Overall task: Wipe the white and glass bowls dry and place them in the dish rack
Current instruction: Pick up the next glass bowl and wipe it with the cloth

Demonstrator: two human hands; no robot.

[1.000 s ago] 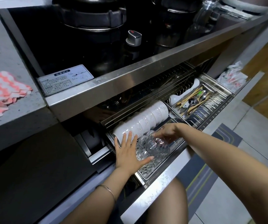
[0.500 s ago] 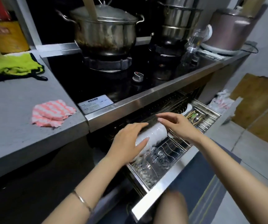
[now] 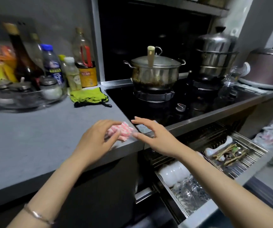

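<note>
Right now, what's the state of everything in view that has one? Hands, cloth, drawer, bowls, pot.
Pink-and-white striped cloth: crumpled on the grey countertop.
Left hand: fingers curled over the cloth, grip unclear.
Right hand: open, fingers spread, beside the cloth.
Steel dish-rack drawer: pulled open.
White bowls: racked on edge in a row.
Cut-glass bowls: racked in front of the white ones.
Steel pot with glass lid: lid on.

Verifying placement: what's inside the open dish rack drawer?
White bowls in a row, glass bowls beside them, chopsticks and spoons in the far tray. The right forearm covers the middle of the dish rack.
</note>
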